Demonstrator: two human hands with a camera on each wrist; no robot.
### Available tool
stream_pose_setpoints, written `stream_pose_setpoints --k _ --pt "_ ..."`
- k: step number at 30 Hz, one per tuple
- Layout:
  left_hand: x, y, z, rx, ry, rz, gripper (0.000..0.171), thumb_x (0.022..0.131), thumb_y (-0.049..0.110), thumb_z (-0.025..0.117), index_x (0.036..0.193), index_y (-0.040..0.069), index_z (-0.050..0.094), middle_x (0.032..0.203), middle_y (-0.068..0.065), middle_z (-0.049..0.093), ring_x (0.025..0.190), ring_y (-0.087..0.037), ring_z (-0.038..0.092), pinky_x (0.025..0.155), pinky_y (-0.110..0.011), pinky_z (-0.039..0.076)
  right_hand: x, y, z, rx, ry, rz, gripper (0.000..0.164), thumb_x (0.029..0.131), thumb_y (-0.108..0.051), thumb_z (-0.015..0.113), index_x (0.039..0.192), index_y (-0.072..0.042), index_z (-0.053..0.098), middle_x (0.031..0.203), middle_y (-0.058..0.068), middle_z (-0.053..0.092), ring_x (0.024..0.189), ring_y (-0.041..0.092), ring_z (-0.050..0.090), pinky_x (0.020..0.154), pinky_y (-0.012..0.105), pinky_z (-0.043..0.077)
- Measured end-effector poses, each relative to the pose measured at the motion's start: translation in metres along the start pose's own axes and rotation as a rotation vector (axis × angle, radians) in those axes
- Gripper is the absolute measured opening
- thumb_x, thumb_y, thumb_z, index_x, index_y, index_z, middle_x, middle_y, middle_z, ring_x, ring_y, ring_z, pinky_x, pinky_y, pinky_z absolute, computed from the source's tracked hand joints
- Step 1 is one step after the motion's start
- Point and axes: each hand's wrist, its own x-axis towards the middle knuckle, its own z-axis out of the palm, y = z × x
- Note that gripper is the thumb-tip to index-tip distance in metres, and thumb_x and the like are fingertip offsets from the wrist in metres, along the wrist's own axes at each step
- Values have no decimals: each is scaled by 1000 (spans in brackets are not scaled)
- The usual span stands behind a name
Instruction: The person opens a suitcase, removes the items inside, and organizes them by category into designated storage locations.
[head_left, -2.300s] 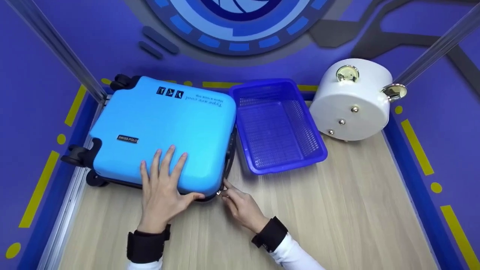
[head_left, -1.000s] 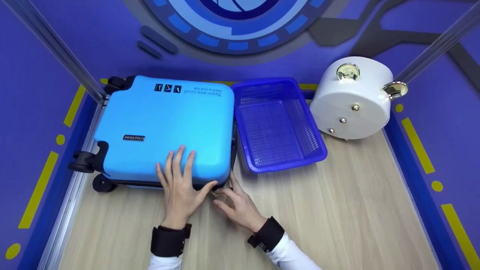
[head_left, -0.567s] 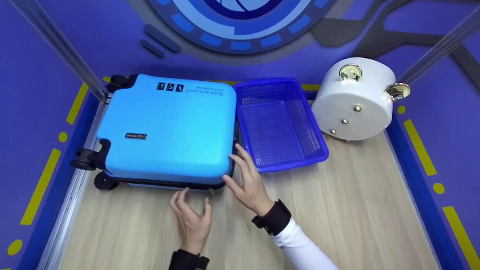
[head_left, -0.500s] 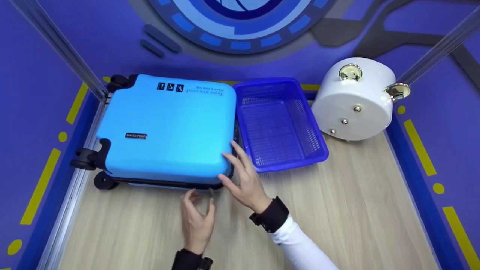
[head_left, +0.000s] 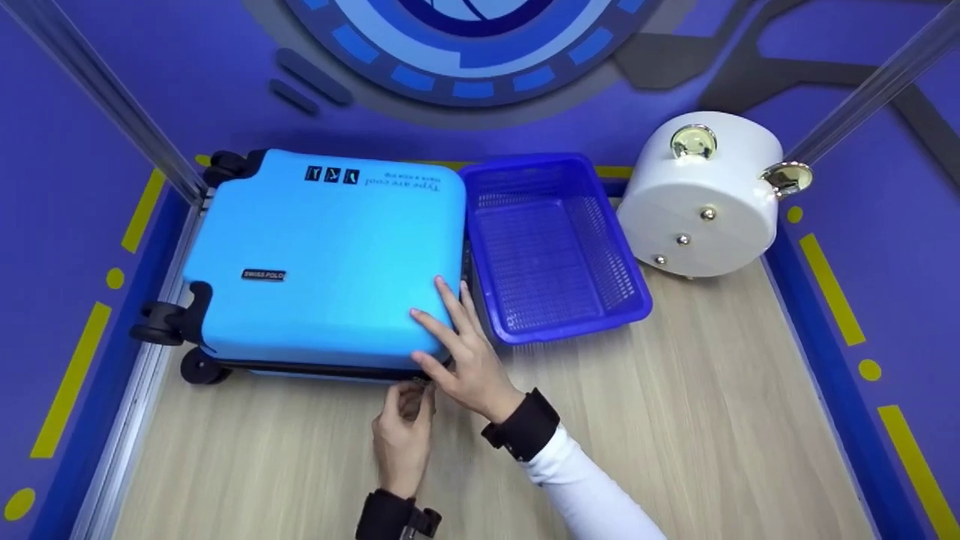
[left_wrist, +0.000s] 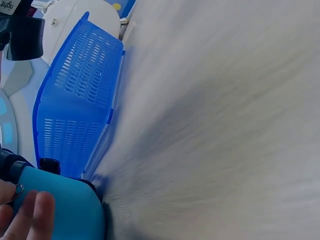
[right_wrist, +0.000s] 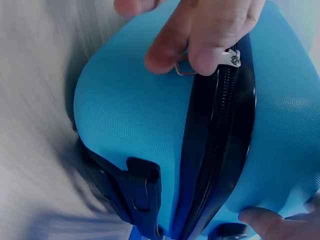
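Observation:
A light blue hard-shell suitcase (head_left: pixel 330 232) lies flat on the left, its black zipper seam (right_wrist: pixel 220 115) running around the side. At the near right corner, my left hand (head_left: pixel 403 442) pinches the metal zipper pull (right_wrist: pixel 231 58) between thumb and finger; the right wrist view shows this close up. My right hand (head_left: pixel 476 371) rests with spread fingers over the same corner, fingertips on the top shell and side. Its thumb (right_wrist: pixel 265 220) shows against the shell in the right wrist view. A black carry handle (right_wrist: pixel 143 190) sits on the suitcase's right side.
A blue plastic basket (head_left: pixel 564 330) stands right beside the suitcase. Farther right is a white drum-shaped stool or case (head_left: pixel 701 225) with gold knobs. Black wheels (head_left: pixel 161 322) project on the left. Blue panels (head_left: pixel 465 127) border the wood-grain surface (head_left: pixel 675 420).
My left hand has come off the suitcase top, moved down to the near corner and taken the zipper pull. My right hand has left the zipper and shifted up onto the corner.

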Motion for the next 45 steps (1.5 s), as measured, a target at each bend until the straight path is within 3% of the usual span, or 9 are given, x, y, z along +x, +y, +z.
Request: stream_pose_setpoints --k 11,18,22,25,30,38,42,45 --pt "2 0 -4 96 96 135 19 87 2 77 98 9 64 78 -1 67 61 -11 58 56 -25 44 -2 -1 1 18 -1 17 49 106 -37 59 147 -11 57 164 30 30 147 62 23 119 69 23" --pt "7 -8 -19 307 133 387 14 89 7 80 100 11 73 81 2 65 59 -9 54 50 -28 42 -2 0 2 13 5 3 56 101 -43 66 147 -11 58 163 31 30 146 63 24 118 69 24" --pt "10 -12 -31 356 119 466 14 89 5 80 100 11 76 76 3 59 57 -8 51 49 -27 39 -2 1 1 14 11 -5 56 101 -42 66 147 -10 57 162 33 30 146 63 24 118 69 24" --pt "15 -13 -40 360 115 485 13 87 4 80 98 10 75 73 5 58 56 -5 49 47 -24 37 -1 0 1 19 13 -8 56 102 -42 65 147 -9 57 161 35 30 146 64 24 119 69 23" --pt "25 -16 -55 379 181 495 12 81 5 81 87 10 72 64 7 52 53 1 38 43 -25 33 -1 0 2 20 9 -9 56 102 -41 65 147 -9 56 162 34 29 145 64 23 119 69 23" --pt "41 -28 -88 429 292 426 10 82 6 77 83 5 67 62 -2 59 48 -16 52 41 -36 40 -2 0 3 32 -10 2 57 102 -41 64 149 -11 54 164 32 26 146 65 20 120 68 21" --pt "48 -32 -101 449 333 398 8 82 6 77 83 6 68 61 0 56 48 -11 47 41 -33 35 -3 0 3 44 -17 29 57 101 -42 65 150 -14 54 166 28 25 147 64 18 120 68 22" --pt "49 -32 -105 452 323 388 7 83 7 76 82 7 69 61 2 53 50 -8 44 42 -32 33 -5 -1 4 50 -23 59 63 97 -43 72 150 -17 52 167 27 23 148 64 15 118 69 24"
